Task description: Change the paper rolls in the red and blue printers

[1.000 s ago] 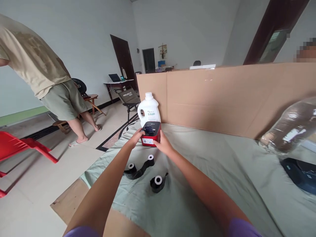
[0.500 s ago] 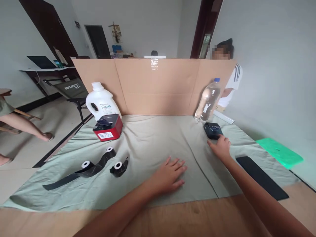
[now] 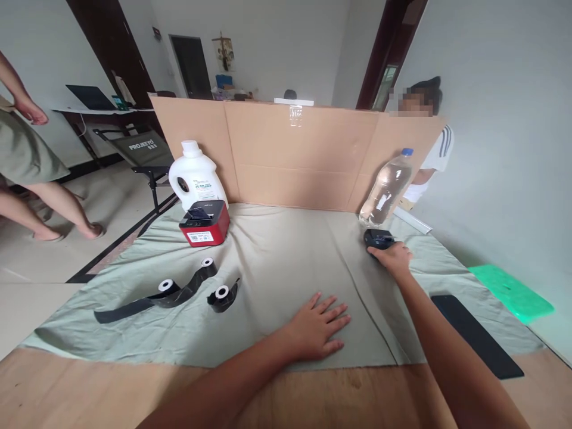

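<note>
My left hand [image 3: 318, 328] lies flat on the grey-green cloth [image 3: 286, 262], fingers spread, holding nothing. At the right, my right hand [image 3: 395, 257] is closed round the near side of a small black device [image 3: 379, 238], thumb on its left. That device sits on the cloth just in front of a clear bottle [image 3: 386, 189] with a blue cap. Left of my hands, a loose black roll [image 3: 222, 293] lies near two more rolls [image 3: 167, 286] joined by a black strip. Behind them stands a red and black box [image 3: 205, 223] with a white label.
A white jug [image 3: 199, 179] stands behind the red box. Cardboard [image 3: 295, 155] walls the far edge. A black flat slab [image 3: 476, 336] lies right of my right forearm, and a green stool [image 3: 512, 290] is beyond. People stand at the left and behind the cardboard at right.
My right hand has closed on the black device, which it was only reaching before. The view has shifted slightly. At the left, more of a walking person shows.
</note>
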`<state>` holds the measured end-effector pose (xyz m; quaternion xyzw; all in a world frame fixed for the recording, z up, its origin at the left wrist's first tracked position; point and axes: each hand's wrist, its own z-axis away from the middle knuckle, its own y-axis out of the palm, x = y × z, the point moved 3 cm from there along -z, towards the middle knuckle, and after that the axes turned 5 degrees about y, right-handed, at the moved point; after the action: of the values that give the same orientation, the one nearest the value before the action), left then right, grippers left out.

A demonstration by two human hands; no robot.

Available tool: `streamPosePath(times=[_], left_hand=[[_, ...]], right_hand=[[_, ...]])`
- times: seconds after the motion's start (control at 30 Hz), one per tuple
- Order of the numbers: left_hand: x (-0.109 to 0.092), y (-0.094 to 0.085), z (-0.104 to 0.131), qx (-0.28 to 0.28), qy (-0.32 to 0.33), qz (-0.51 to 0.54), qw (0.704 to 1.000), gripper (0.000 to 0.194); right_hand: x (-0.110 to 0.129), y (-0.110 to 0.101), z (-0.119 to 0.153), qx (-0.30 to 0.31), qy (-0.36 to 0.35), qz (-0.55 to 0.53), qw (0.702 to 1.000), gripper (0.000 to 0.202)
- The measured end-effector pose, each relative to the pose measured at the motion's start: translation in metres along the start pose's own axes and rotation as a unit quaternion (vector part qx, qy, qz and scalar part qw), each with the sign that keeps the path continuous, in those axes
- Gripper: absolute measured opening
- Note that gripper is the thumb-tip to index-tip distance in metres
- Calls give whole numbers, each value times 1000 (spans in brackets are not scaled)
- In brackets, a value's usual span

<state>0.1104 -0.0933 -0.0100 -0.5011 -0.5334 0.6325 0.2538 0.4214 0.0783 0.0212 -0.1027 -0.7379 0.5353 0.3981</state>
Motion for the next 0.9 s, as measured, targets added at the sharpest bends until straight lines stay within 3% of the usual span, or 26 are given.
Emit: streamPosePath(times=[0.17, 0.3, 0.4, 0.6, 0.77, 0.83, 0.9], left_hand=[[3, 6, -1, -27, 4, -12, 1000, 62], [3, 7, -1, -64, 16, -13, 998, 54], [3, 7, -1, -83, 19, -1, 996, 52], [9, 16, -6, -28, 13, 20, 999, 66], [7, 10, -3, -102, 25, 15, 994, 56], [2, 3, 0, -132, 35, 8, 991, 42], [-3, -7, 5, -166, 40, 14, 985, 23]], right_hand=[[67, 22, 115, -6, -162, -45, 986, 77], [110, 39, 194, 0, -216, -87, 973, 63], [122, 49, 225, 1, -216, -99, 971, 61], [121, 61, 246, 11, -188, -105, 977, 63], [112, 60, 240, 56, -184, -101, 976, 85], [103, 58, 227, 76, -193, -138, 969, 94], [94, 57, 207, 108, -204, -190, 954, 90]])
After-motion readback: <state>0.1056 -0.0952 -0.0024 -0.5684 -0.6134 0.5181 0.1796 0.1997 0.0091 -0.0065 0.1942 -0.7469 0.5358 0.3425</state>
